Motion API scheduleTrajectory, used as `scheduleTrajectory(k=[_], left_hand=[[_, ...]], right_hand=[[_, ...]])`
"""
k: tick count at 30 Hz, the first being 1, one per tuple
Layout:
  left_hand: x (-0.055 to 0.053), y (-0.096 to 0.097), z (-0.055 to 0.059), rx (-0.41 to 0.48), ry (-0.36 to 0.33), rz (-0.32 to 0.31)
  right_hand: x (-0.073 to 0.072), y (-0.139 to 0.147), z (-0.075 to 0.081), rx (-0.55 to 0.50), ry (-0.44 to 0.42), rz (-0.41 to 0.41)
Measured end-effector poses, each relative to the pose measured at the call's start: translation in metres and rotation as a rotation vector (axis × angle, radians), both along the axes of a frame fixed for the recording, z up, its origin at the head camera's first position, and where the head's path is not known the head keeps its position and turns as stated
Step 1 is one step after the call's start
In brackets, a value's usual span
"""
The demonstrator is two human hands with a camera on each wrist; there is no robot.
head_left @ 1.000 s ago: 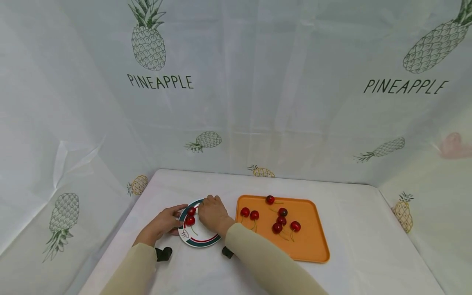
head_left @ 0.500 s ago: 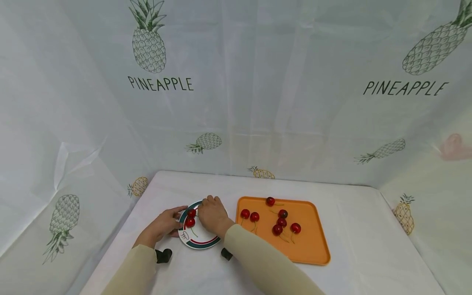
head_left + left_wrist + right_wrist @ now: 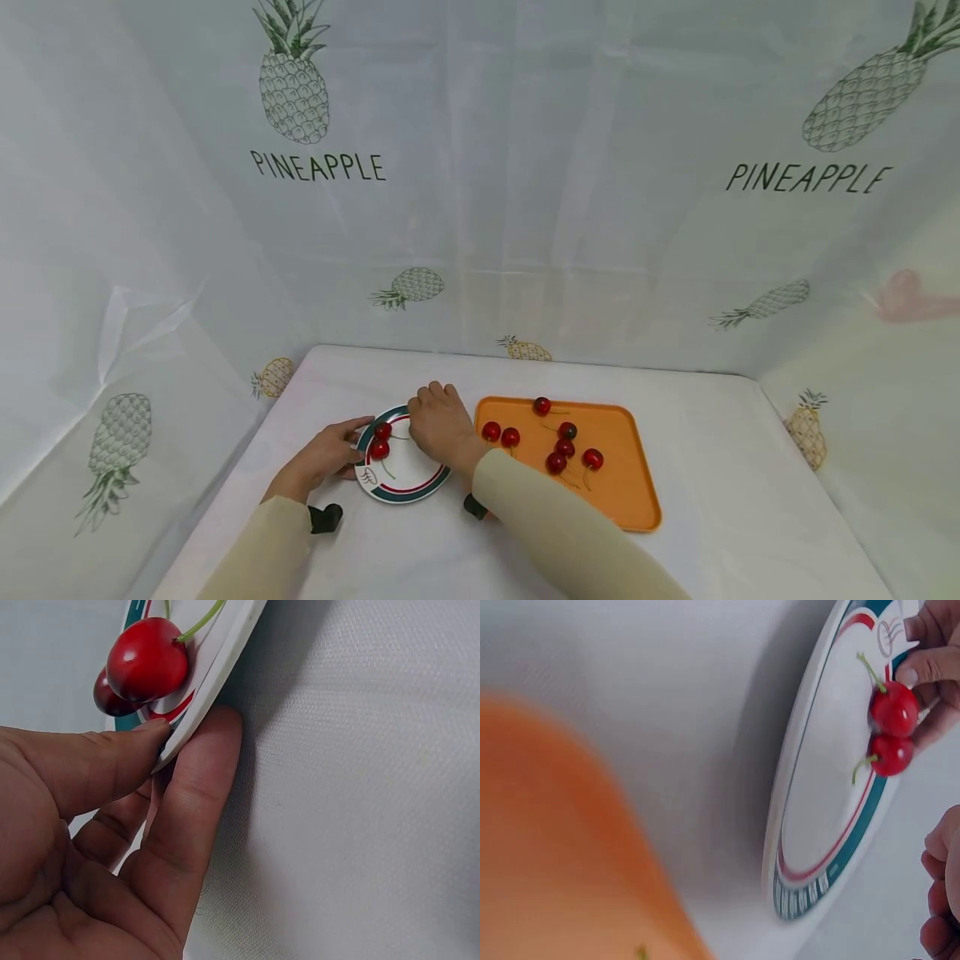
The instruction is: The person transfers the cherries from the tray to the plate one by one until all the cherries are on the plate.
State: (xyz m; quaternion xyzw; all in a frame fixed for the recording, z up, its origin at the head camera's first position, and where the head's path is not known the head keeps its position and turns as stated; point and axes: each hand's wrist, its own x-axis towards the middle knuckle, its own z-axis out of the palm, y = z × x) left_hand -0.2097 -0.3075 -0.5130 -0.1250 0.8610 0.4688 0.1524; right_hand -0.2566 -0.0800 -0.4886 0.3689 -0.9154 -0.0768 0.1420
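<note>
Plate: one, round, white and glossy, with a teal border band and thin red ring (image 3: 411,477); it lay on the white cloth-covered table (image 3: 720,467), left of the tray. Being circular, it had no long axis; its printed line motif (image 3: 367,476) faced the near left.

Cherries on plate: two, round, glossy red, with slender green stems, touching each other near the left rim. Stem of the far cherry (image 3: 382,431) pointed right; stem of the near cherry (image 3: 379,449) pointed toward the person and slightly right.

Left hand (image 3: 324,454): pinched the plate's left rim, thumb on top, a finger beneath.

Right hand (image 3: 438,425): over the plate's far right side, fingers curled, well apart from both plated cherries; whether it pinched anything could not be told.

Tray: one, orange, rectangular with rounded corners (image 3: 636,500), right of the plate, its near left part behind the right sleeve. Seven red cherries (image 3: 592,459) lay on it, stems in varied directions: the farthest one's to the right, the rightmost one's toward the person.

Sleeves: two, pale cream (image 3: 558,525).

Backdrop: white sheeting (image 3: 525,225), printed with pineapples and lettering.
</note>
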Motion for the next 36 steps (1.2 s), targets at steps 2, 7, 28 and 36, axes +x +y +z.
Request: scheduleTrajectory(k=[2,7,28,36], left_hand=[[0.000,-0.001,0.000,-0.007,0.002,-0.001],[0.000,-0.001,-0.002,0.008,0.003,0.000],[-0.001,-0.001,-0.001,0.001,-0.011,-0.020],[-0.001,-0.002,0.000,-0.018,0.014,-0.034]], right_hand=[[0.001,0.007,0.004,-0.009,0.022,0.010],[0.003,0.032,0.013,-0.012,0.051,0.017],[0.018,0.211,0.003,-0.265,0.247,-0.134],[0.044,0.260,-0.012,-0.258,0.283,-0.150]])
